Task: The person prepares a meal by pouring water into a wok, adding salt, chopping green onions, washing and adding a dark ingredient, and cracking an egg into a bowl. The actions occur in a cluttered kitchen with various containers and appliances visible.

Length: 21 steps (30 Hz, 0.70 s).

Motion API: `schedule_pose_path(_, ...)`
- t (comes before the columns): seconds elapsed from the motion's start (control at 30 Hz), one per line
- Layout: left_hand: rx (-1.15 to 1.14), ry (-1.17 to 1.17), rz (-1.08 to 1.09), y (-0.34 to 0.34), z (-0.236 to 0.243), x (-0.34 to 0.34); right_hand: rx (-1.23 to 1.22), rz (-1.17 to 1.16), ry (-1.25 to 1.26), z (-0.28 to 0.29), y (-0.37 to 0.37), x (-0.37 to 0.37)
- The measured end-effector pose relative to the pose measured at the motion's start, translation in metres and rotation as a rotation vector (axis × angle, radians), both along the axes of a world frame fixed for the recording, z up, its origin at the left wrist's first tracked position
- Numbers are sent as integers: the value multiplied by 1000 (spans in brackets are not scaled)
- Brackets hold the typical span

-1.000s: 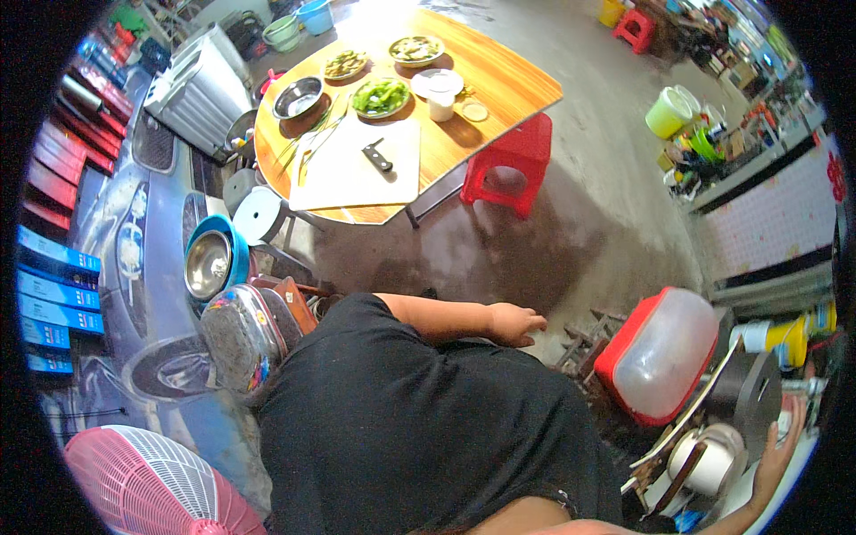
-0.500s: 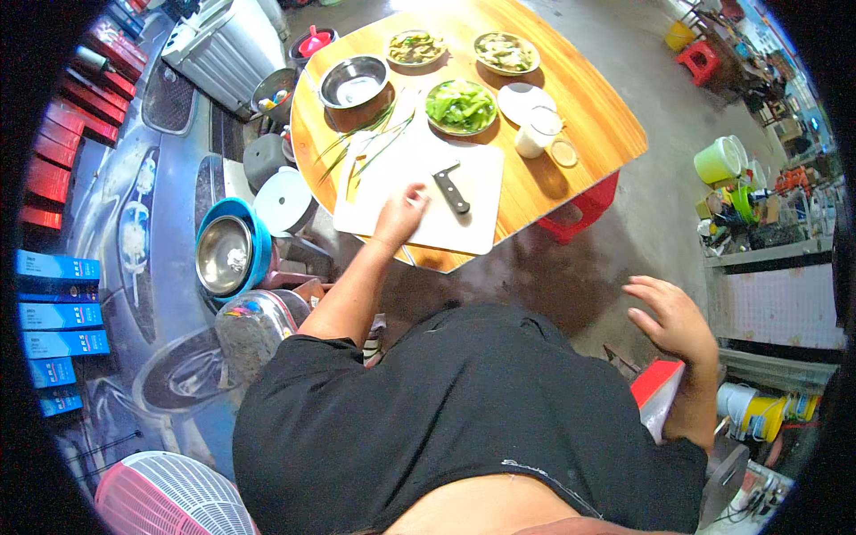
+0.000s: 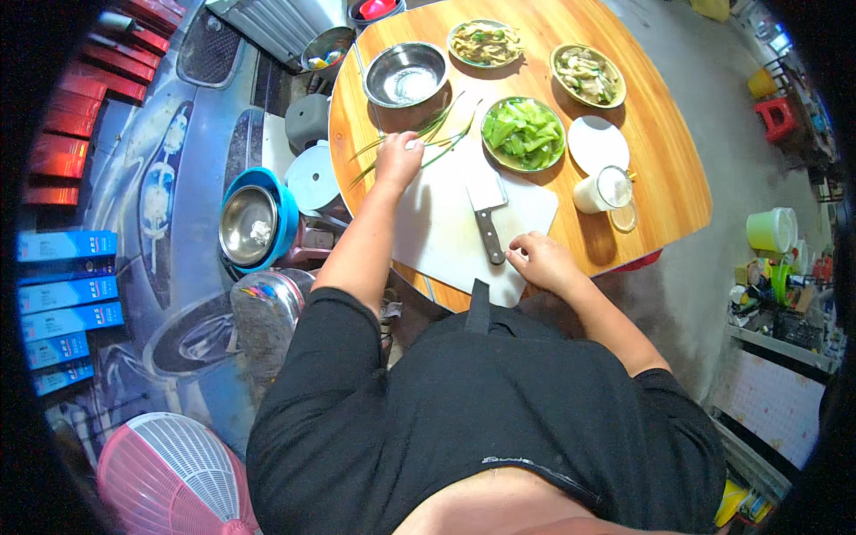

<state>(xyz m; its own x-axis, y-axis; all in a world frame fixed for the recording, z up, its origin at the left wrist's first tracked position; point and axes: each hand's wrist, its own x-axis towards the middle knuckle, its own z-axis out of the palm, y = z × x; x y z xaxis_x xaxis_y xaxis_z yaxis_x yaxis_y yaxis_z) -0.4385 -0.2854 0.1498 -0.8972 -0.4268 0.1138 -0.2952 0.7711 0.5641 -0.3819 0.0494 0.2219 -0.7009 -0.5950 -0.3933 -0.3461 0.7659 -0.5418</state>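
My left hand [image 3: 399, 160] is closed over a few long spring onions [image 3: 446, 143] at the left edge of the white cutting board [image 3: 428, 227]. Its fingertips are partly hidden. My right hand [image 3: 546, 262] hovers at the board's right edge, fingers loosely bent and holding nothing, just beside the knife's handle. The knife [image 3: 489, 234] lies on the board, its dark handle toward me and its broad blade away. Beyond the board stands a plate of cut green vegetable [image 3: 523, 134].
On the wooden table [image 3: 678, 187] stand a steel bowl [image 3: 406, 76], two plates of food [image 3: 484, 43] [image 3: 588, 76], a white plate [image 3: 598, 145] and a white jar [image 3: 603, 190] beside a round lid [image 3: 624, 217]. Left of the table are basins [image 3: 287, 223] and a stool [image 3: 312, 176].
My left hand has moved forward from the board onto the spring onions. My right hand has come up from my side to beside the knife handle. The view has shifted.
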Motion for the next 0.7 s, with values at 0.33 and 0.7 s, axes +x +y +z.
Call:
schedule_pose_path(0.33, 81, -520, 108, 24, -3, -122, 75, -146, -46, -41, -31, 0)
schedule_pose_path(0.7, 134, -407, -107, 18, -30, -161, 163, -428, -60, -40, -54, 23)
